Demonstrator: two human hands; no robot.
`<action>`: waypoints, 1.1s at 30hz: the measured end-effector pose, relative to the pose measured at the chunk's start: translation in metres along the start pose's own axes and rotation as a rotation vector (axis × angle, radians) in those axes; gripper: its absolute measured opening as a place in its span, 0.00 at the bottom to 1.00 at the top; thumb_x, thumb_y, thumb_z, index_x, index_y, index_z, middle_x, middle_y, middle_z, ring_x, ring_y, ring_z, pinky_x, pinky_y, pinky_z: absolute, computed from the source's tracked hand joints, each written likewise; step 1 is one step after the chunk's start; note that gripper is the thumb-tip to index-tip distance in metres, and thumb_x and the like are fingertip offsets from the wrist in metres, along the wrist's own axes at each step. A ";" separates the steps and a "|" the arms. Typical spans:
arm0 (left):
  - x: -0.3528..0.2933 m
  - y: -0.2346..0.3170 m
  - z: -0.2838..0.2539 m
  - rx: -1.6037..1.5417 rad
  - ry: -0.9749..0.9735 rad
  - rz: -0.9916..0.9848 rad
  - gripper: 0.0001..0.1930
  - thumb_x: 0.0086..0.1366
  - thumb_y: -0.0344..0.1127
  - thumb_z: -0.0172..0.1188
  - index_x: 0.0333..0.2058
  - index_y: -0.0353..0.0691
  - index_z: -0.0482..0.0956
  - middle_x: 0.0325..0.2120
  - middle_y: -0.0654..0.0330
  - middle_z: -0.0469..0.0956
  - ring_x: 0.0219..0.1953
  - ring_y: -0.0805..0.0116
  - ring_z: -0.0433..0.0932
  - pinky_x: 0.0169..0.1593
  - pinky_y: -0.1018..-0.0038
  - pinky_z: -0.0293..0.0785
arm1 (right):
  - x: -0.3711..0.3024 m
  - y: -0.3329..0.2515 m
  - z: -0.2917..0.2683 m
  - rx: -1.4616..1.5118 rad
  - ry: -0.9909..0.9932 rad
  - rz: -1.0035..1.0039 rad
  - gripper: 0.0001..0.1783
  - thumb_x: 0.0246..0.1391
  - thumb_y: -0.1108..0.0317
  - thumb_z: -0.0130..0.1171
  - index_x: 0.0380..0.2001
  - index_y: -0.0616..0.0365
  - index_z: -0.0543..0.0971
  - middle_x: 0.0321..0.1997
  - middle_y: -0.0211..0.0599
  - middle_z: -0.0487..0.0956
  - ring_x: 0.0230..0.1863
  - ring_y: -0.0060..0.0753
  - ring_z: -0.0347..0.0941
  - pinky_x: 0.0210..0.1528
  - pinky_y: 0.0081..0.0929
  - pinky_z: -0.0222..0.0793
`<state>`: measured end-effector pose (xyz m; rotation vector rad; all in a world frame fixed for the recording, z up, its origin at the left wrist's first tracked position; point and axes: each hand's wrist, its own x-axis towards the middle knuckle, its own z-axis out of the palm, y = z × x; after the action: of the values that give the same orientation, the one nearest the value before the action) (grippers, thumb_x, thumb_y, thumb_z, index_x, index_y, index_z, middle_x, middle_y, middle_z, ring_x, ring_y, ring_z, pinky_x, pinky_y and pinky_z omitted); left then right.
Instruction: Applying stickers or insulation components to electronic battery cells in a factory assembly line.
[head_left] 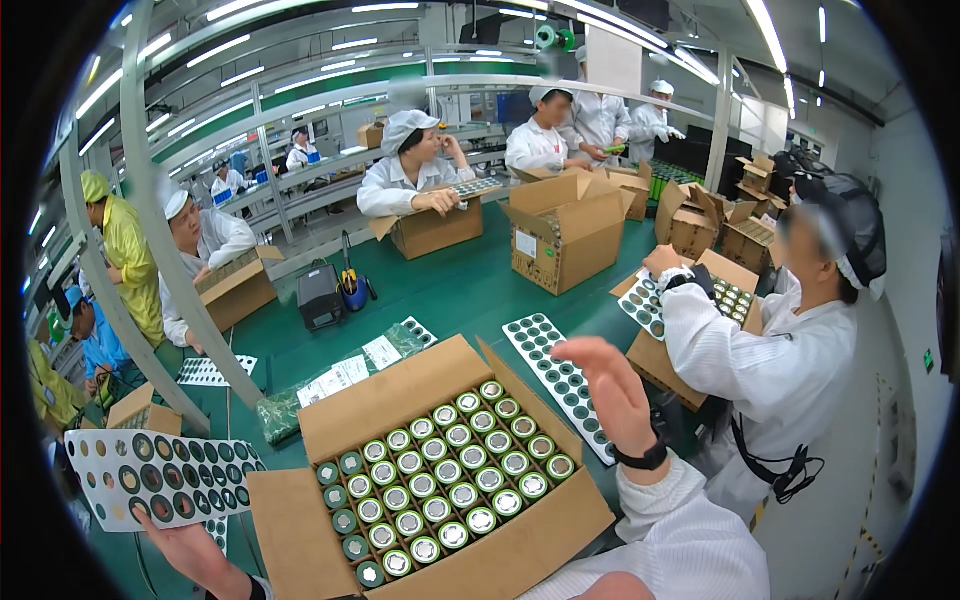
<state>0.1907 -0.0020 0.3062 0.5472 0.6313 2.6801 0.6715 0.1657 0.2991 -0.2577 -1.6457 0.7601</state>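
Before me stands an open cardboard box (390,392) with divider slots, filled with upright green cylindrical battery cells (463,494). Most cells show bare metal tops; the leftmost column has dark green round covers on top. At the lower left, my left hand (185,552) grips the lower edge of a white sheet of round stickers (165,482), with dark discs in rows and some gaps. My right hand (622,405) is raised over the box's right edge, fingers stretched out, holding nothing. Behind it a second sticker sheet (541,345) lies on the table.
The green table (430,285) carries a bubble-wrap package (340,385), a black device (319,297), a blue tool holder (354,290) and another cardboard box (565,235). On the right, a co-worker (765,340) handles a sheet over a box of cells. More people sit across the table.
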 end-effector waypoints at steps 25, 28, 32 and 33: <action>0.013 0.001 0.042 0.507 -0.294 0.400 0.14 0.67 0.29 0.44 0.50 0.33 0.63 0.51 0.53 0.63 0.54 0.62 0.64 0.57 0.61 0.64 | -0.043 0.003 0.161 -0.276 -1.059 -0.280 0.27 0.51 0.63 0.53 0.54 0.59 0.65 0.61 0.43 0.62 0.63 0.47 0.53 0.63 0.40 0.51; -0.008 -0.001 0.088 -0.014 -0.284 0.067 0.14 0.66 0.30 0.45 0.50 0.34 0.64 0.49 0.54 0.64 0.54 0.62 0.65 0.55 0.60 0.65 | -0.043 0.009 0.164 -0.375 -1.064 -0.449 0.26 0.56 0.62 0.46 0.57 0.58 0.62 0.66 0.40 0.55 0.65 0.47 0.49 0.65 0.42 0.47; -0.001 0.000 0.087 -0.059 -0.356 -0.011 0.15 0.66 0.31 0.46 0.50 0.37 0.63 0.51 0.55 0.66 0.53 0.62 0.65 0.54 0.62 0.66 | -0.043 -0.001 0.167 -0.355 -1.082 -0.458 0.29 0.56 0.63 0.46 0.60 0.57 0.58 0.67 0.40 0.52 0.66 0.47 0.48 0.67 0.42 0.44; -0.007 0.002 0.090 -0.024 -0.332 0.007 0.15 0.66 0.31 0.46 0.51 0.37 0.63 0.50 0.55 0.66 0.53 0.62 0.66 0.54 0.63 0.66 | -0.041 -0.004 0.168 -0.298 -1.041 -0.448 0.30 0.53 0.64 0.48 0.59 0.58 0.58 0.65 0.42 0.55 0.65 0.47 0.50 0.65 0.42 0.47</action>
<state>0.2358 0.0252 0.3801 0.9612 0.5011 2.5159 0.5238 0.0838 0.2622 0.3705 -2.6755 0.2779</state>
